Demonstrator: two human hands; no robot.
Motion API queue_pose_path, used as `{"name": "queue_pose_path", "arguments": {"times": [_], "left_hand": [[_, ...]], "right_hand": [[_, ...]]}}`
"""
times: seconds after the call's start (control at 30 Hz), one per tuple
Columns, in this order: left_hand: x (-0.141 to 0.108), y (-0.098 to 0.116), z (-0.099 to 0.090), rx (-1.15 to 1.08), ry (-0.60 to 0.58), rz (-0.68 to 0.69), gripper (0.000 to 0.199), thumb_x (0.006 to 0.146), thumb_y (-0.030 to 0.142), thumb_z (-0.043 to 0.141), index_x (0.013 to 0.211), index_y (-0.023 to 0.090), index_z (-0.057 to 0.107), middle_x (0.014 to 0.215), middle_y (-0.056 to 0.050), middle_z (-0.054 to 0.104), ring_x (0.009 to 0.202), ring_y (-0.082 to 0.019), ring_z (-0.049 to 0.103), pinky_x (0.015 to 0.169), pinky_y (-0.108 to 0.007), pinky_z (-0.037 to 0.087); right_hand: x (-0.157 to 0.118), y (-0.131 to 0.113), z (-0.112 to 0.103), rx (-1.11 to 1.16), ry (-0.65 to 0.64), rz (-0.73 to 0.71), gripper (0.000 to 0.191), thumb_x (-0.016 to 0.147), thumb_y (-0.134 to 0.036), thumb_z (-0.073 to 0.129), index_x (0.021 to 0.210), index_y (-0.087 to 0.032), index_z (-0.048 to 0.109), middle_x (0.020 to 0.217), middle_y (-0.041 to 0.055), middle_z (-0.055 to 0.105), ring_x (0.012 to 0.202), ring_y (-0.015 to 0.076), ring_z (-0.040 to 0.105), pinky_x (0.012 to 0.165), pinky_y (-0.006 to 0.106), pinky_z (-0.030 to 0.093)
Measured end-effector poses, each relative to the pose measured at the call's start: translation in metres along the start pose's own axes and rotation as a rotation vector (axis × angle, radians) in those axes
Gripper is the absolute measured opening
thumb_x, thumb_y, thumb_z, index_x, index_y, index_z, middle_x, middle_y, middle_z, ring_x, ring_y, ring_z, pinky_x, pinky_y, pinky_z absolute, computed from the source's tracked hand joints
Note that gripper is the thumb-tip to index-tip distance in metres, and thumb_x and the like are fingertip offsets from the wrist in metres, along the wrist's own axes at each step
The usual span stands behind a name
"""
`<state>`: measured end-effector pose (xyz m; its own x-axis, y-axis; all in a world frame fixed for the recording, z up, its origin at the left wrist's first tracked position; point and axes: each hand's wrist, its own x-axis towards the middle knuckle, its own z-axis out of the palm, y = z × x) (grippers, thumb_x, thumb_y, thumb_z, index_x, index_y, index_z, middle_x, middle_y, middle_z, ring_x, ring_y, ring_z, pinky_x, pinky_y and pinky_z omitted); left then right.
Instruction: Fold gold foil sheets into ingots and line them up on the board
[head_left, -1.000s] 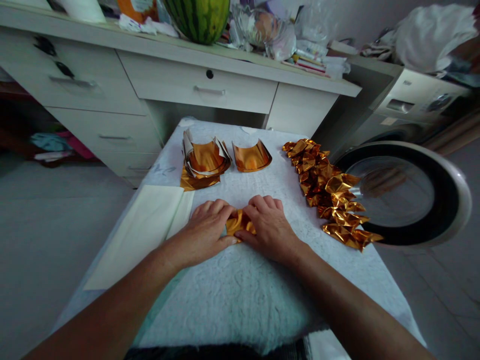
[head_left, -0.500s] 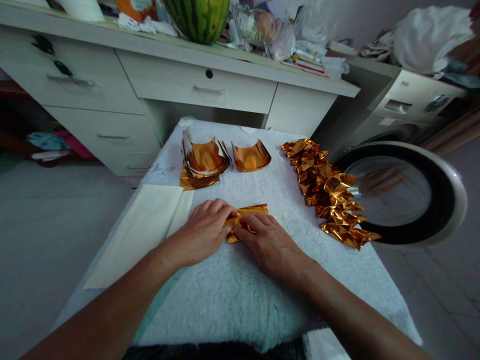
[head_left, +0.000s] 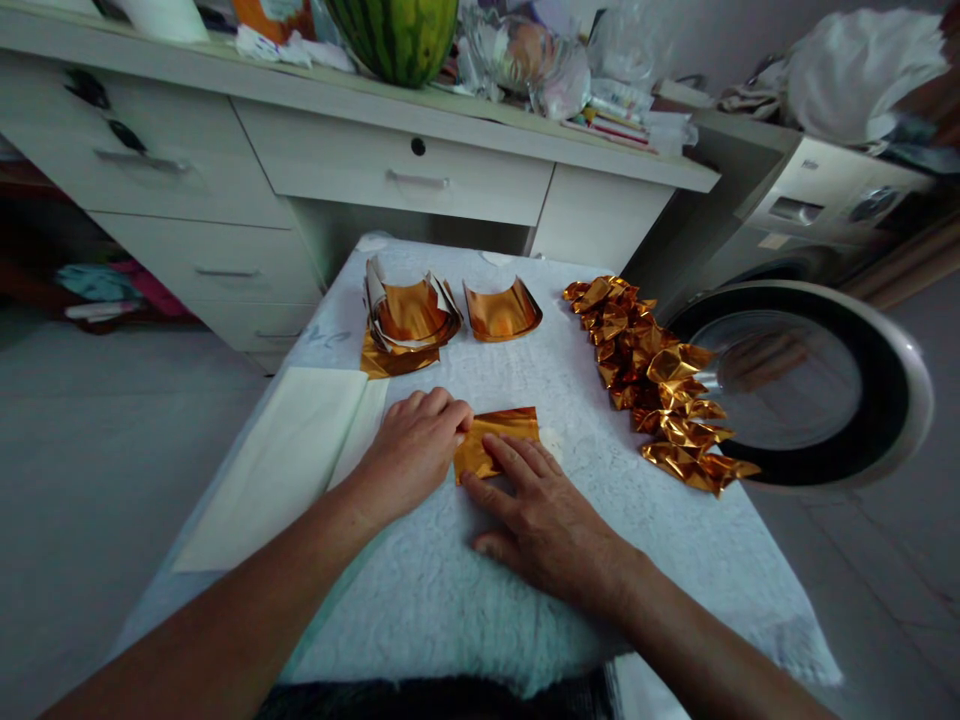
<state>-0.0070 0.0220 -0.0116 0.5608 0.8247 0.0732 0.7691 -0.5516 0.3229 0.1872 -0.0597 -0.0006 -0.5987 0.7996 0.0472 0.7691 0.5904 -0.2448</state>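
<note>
A flat gold foil sheet [head_left: 480, 450] lies on the cloth-covered table [head_left: 450, 610]. My left hand [head_left: 420, 445] has its fingers pressed together at the sheet's left edge. My right hand [head_left: 532, 500] is spread, its fingertips resting on the sheet's lower and right part. Behind stand a stack of curved gold sheets [head_left: 412, 312] and a smaller curved gold stack [head_left: 504, 312]. On the right runs a row of folded gold foil pieces [head_left: 645, 370]. Pale paper sheets [head_left: 277, 460] lie left of my left hand.
Beyond the table is a white drawer unit [head_left: 405, 180], with a watermelon [head_left: 397, 35] and clutter on its top. The open round door [head_left: 802, 385] of a washing machine [head_left: 817, 200] reaches close to the table's right edge.
My right hand's fingers have spread and shifted slightly down and right, showing more of the foil, which now looks flatter. My left fingers have drawn together at its edge.
</note>
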Motion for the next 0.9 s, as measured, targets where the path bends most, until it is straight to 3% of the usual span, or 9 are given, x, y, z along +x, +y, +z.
{"name": "queue_pose_path", "arguments": {"times": [0.23, 0.4, 0.6, 0.9], "left_hand": [[-0.003, 0.004, 0.000, -0.038, 0.044, 0.058, 0.020, 0.085, 0.009, 0.047, 0.088, 0.024, 0.060, 0.101, -0.004, 0.057, 0.094, -0.024, 0.048, 0.080, -0.040, 0.039], [-0.011, 0.008, -0.006, -0.019, 0.102, 0.068, 0.016, 0.081, 0.010, 0.050, 0.085, 0.022, 0.060, 0.125, -0.007, 0.050, 0.110, -0.028, 0.044, 0.091, -0.047, 0.038], [-0.014, 0.005, -0.010, -0.189, -0.117, 0.128, 0.017, 0.083, 0.011, 0.045, 0.093, 0.023, 0.054, 0.108, -0.004, 0.054, 0.101, -0.023, 0.046, 0.088, -0.040, 0.041], [-0.014, 0.002, -0.013, -0.245, -0.225, 0.071, 0.014, 0.085, 0.018, 0.046, 0.097, 0.023, 0.050, 0.113, -0.004, 0.050, 0.106, -0.024, 0.043, 0.095, -0.042, 0.038]], "right_hand": [[-0.003, 0.001, 0.004, 0.023, -0.017, 0.002, 0.062, 0.090, -0.061, 0.051, 0.140, -0.025, 0.051, 0.156, 0.0170, 0.029, 0.145, 0.0365, 0.023, 0.114, 0.059, 0.027], [-0.003, 0.001, 0.004, 0.019, -0.005, -0.001, 0.066, 0.090, -0.063, 0.050, 0.144, -0.025, 0.047, 0.155, 0.0174, 0.029, 0.143, 0.0368, 0.026, 0.115, 0.058, 0.027], [-0.001, 0.001, 0.002, 0.084, 0.037, -0.002, 0.064, 0.088, -0.062, 0.054, 0.140, -0.025, 0.052, 0.133, 0.0146, 0.046, 0.132, 0.0324, 0.036, 0.113, 0.053, 0.033], [-0.007, 0.004, 0.002, 0.104, 0.000, -0.016, 0.064, 0.092, -0.060, 0.050, 0.143, -0.021, 0.048, 0.133, 0.0128, 0.049, 0.138, 0.0330, 0.031, 0.118, 0.054, 0.025]]}}
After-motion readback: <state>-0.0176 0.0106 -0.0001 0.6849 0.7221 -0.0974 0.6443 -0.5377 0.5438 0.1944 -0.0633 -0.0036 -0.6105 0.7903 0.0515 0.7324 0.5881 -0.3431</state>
